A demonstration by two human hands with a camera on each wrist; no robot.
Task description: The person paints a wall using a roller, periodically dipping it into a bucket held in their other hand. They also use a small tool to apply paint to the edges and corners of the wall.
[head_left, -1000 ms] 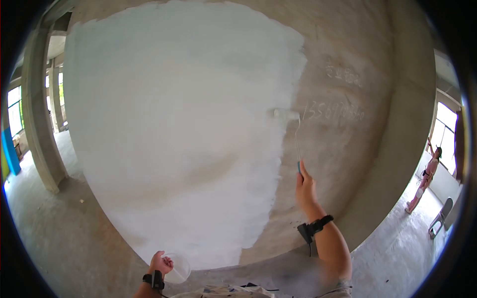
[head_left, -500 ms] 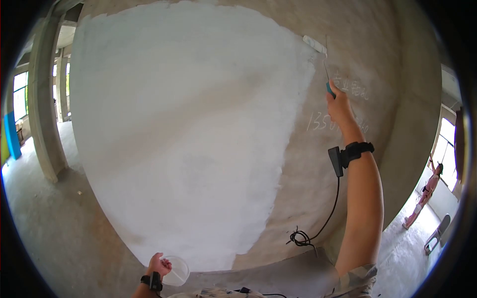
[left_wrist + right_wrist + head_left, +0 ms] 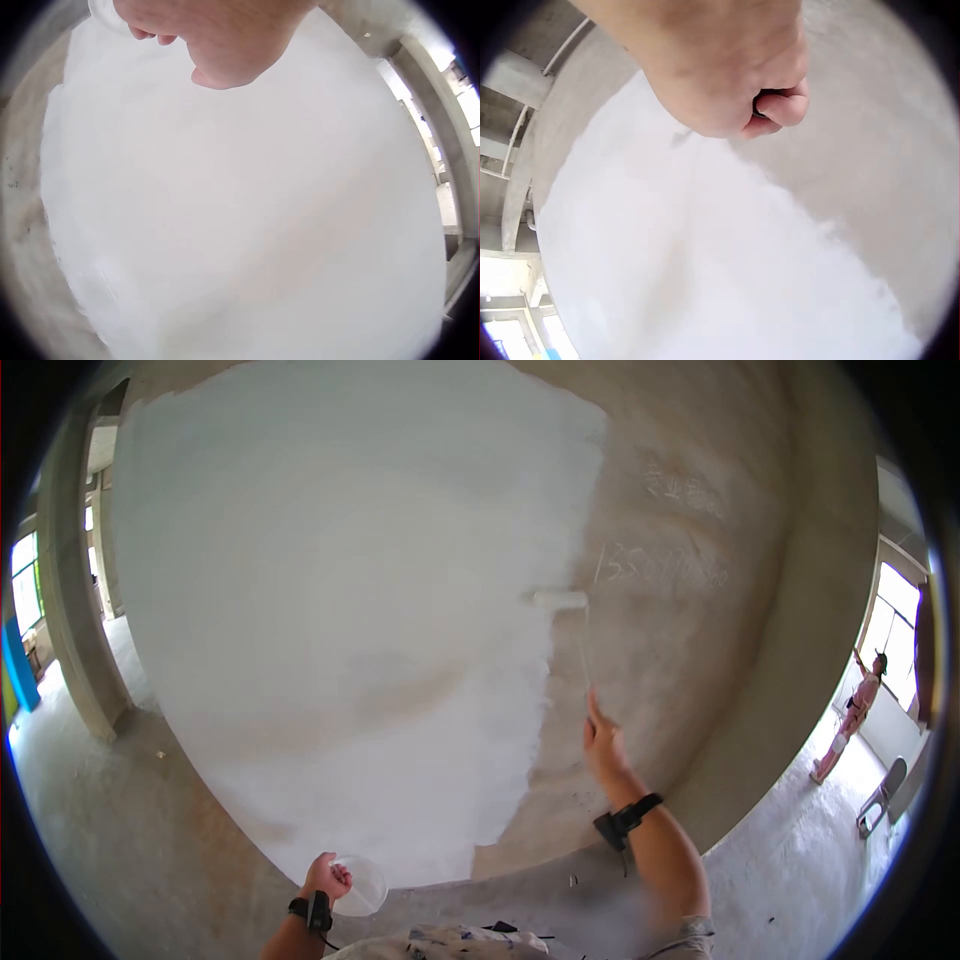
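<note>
Head view. Grips roller [image 3: 560,600] by its handle in right hand [image 3: 603,745], fingers curled tight round the grip, arm raised toward wall [image 3: 700,660]. Presses the sleeve level against the wall at the right edge of the white patch [image 3: 350,610], about mid-height, bare grey plaster just to its right. Holds clear cup [image 3: 362,885] in left hand [image 3: 325,878], fingers closed on its rim, low down near the wall's bottom edge. Shows faint chalk writing [image 3: 660,565] on the bare part, above and right of the roller. Also shows a second person [image 3: 855,710] far right by a window, well apart, with a chair [image 3: 885,795] just below.

Left wrist view. Shows the left hand at the top edge, fingers curled under. Catches only a pale sliver at the top left corner, probably the cup. Looks onto the white patch, bare wall along its left edge.

Right wrist view. Shows the right hand clenched in a fist round a dark handle end. Leaves the sleeve out of frame. Looks onto the ragged border between white patch and bare wall, below the fist.
</note>
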